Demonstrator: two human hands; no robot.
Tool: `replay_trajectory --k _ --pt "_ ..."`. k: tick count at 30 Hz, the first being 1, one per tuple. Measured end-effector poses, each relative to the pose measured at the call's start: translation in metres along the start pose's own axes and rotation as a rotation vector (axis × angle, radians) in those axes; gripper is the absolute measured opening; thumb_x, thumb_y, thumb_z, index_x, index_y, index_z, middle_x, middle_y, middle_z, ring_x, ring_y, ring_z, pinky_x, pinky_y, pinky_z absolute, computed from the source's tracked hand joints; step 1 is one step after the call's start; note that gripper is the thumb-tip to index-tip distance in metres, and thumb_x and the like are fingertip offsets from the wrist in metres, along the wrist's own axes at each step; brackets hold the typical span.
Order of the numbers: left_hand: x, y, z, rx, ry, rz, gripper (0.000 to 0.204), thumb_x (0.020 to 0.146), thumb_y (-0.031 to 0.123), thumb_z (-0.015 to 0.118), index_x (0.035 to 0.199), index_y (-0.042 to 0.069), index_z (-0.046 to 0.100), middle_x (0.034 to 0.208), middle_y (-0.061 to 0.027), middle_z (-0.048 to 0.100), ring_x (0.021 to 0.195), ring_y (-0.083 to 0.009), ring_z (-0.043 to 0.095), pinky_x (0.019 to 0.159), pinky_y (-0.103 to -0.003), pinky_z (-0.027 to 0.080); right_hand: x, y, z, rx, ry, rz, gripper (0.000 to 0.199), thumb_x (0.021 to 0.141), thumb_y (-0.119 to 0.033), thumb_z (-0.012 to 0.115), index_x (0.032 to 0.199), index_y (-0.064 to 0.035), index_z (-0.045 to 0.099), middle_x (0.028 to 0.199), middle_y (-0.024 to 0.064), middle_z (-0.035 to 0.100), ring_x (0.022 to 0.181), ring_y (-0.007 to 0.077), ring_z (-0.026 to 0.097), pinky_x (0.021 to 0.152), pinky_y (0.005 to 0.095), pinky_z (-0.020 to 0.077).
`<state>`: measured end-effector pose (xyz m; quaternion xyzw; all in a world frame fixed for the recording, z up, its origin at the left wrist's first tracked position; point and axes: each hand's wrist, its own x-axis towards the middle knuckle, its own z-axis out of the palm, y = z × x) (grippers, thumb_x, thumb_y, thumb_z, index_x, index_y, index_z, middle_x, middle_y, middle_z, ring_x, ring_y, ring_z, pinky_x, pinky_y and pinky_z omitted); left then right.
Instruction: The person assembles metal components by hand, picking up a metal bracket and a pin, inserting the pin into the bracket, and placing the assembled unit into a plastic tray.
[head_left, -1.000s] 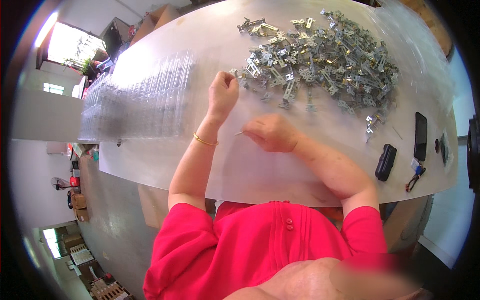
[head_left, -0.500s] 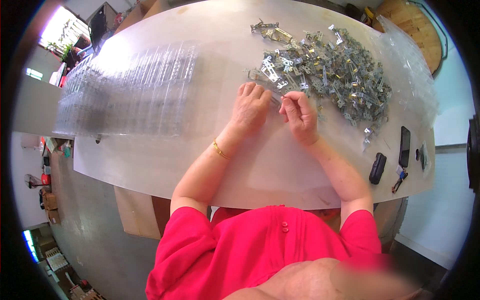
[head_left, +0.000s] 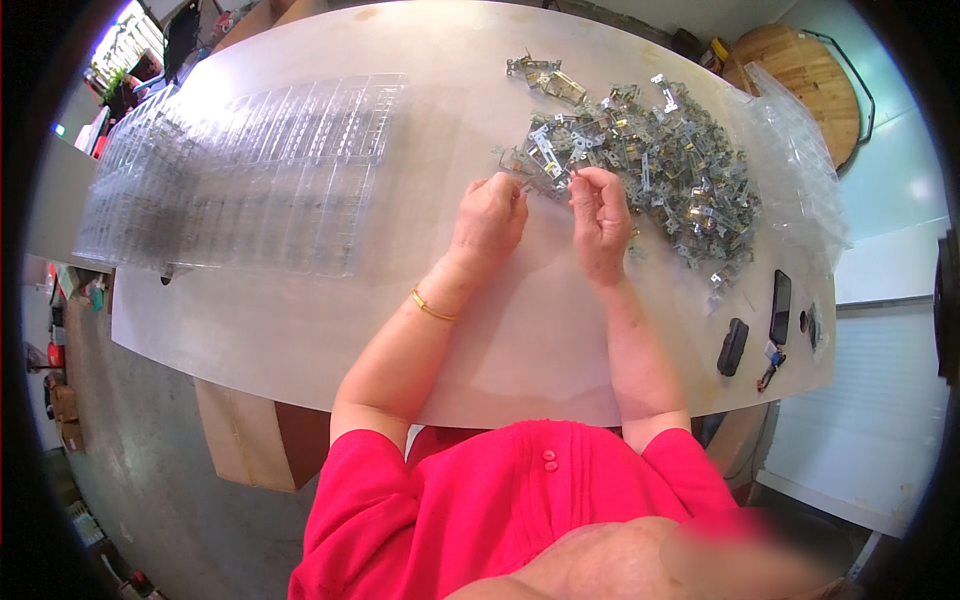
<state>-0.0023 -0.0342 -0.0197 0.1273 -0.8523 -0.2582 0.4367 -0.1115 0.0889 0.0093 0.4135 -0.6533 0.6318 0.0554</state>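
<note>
A heap of small metal brackets (head_left: 690,170), silvery with some brassy pieces, lies on the pale table to the right of centre. Close to its left edge my left hand (head_left: 486,222) is closed, and a thin bit of metal bracket sticks out at its fingertips. My right hand (head_left: 602,228) is closed in a pinch, thumb against fingers, at the near left side of the heap. Whatever sits in that pinch is too small to make out. The two hands are a short way apart, both above the table (head_left: 540,330).
Stacked clear plastic trays (head_left: 270,180) cover the table's left side. Clear plastic sheeting (head_left: 795,150) lies at the far right. Near the right edge are a phone (head_left: 780,307), a black case (head_left: 733,347) and keys (head_left: 770,369). A cardboard box (head_left: 245,435) stands below the table.
My hands have drawn farther apart; the left has turned into a tighter fist and the right has tipped upright beside the heap. The whole view has shifted slightly.
</note>
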Motion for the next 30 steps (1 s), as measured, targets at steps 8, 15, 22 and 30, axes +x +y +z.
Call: replay_trajectory --k 8,15,22,30 --pt "0.002 0.015 -0.004 -0.229 -0.136 -0.114 0.021 0.083 0.007 0.073 0.093 0.004 0.055 0.080 -0.0135 0.062 0.070 -0.0296 0.063 0.062 -0.037 0.051 -0.008 -0.004 -0.007 -0.071 -0.062 -0.029 0.008 0.097 -0.010 0.063 0.103 -0.0048 0.062 0.094 0.0057 0.065 0.079 0.0135 0.062 0.069 0.0269 0.0506" --pt "-0.001 0.027 -0.001 -0.579 -0.127 -0.358 0.024 0.084 0.007 0.075 0.100 0.002 0.058 0.085 -0.0055 0.062 0.070 -0.0153 0.059 0.066 -0.031 0.051 -0.011 -0.007 -0.008 0.051 -0.026 0.075 0.006 0.097 -0.008 0.063 0.102 -0.0045 0.060 0.083 0.0029 0.062 0.070 0.0103 0.059 0.063 0.0247 0.0495" --pt "0.010 0.024 -0.015 -0.902 -0.588 -0.661 0.028 0.095 0.020 0.065 0.116 0.000 0.061 0.087 0.0022 0.060 0.072 -0.0055 0.052 0.064 -0.021 0.045 -0.012 -0.009 -0.009 0.142 0.017 0.109 0.006 0.096 -0.008 0.064 0.100 -0.0044 0.061 0.081 0.0025 0.062 0.065 0.0094 0.056 0.059 0.0240 0.0477" --pt "-0.001 0.017 -0.001 -0.599 -0.284 -0.485 0.027 0.097 0.019 0.063 0.116 0.000 0.061 0.080 0.0042 0.058 0.070 -0.0040 0.049 0.060 -0.022 0.042 -0.017 -0.016 -0.013 -0.091 -0.046 0.153 0.010 0.095 -0.012 0.067 0.103 -0.0054 0.065 0.099 0.0051 0.067 0.082 0.0120 0.063 0.067 0.0241 0.0496"
